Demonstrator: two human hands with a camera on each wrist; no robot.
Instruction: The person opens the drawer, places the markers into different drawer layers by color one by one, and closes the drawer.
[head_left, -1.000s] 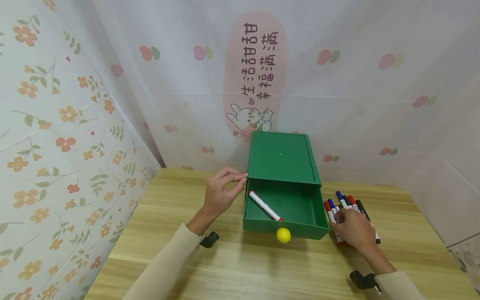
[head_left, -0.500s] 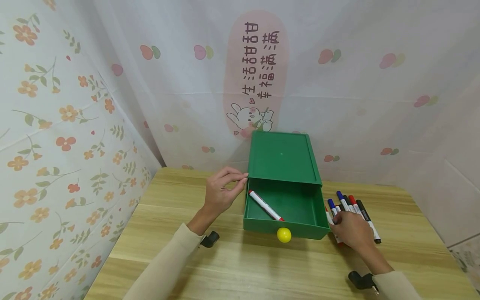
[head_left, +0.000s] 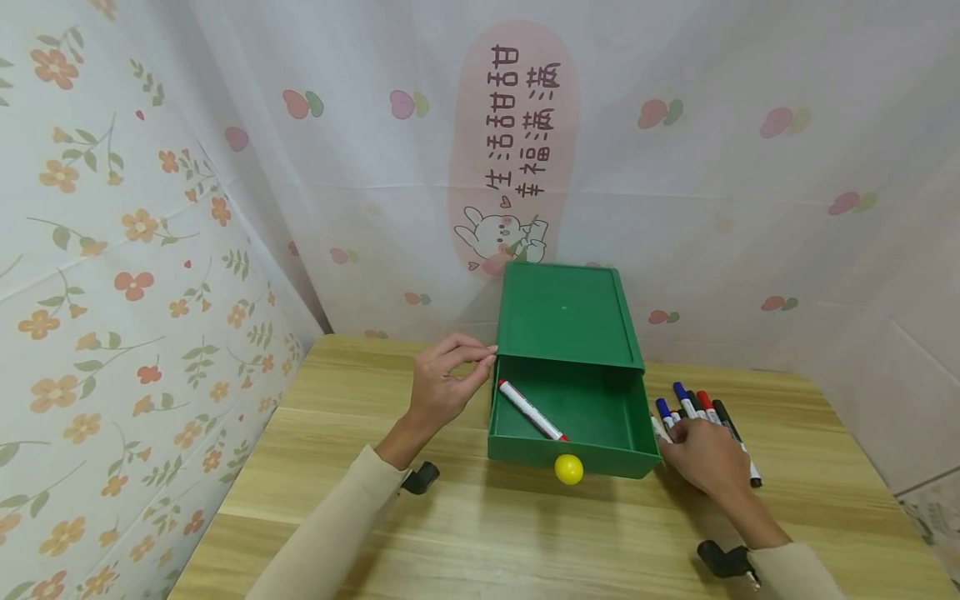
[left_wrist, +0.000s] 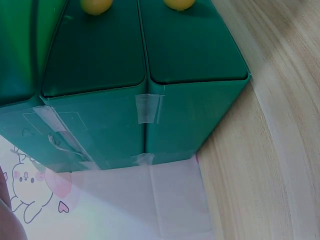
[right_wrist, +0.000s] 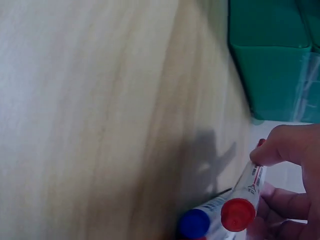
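Observation:
A green drawer cabinet (head_left: 564, 312) stands against the cloth, its top drawer (head_left: 600, 412) pulled out by a yellow ball knob (head_left: 568, 469). One marker with red ends (head_left: 531, 410) lies slanted inside that drawer. My left hand (head_left: 446, 379) touches the cabinet's left front corner with its thumb and fingertips. Right of the drawer, my right hand (head_left: 708, 454) pinches a white marker with a red end (right_wrist: 238, 214) between thumb and fingers. Several other markers (head_left: 701, 404) with blue, red and black caps lie around and partly under this hand.
Two shut lower drawers (left_wrist: 195, 45) with yellow knobs show in the left wrist view, clear tape across their joint. A printed cloth (head_left: 360, 167) hangs behind the wooden table (head_left: 360, 375); a floral cloth (head_left: 135, 317) hangs at the left.
The red cap at the left of the marker group has dropped out of sight in the head view as the right hand shifts that marker. The left hand stays at the cabinet corner.

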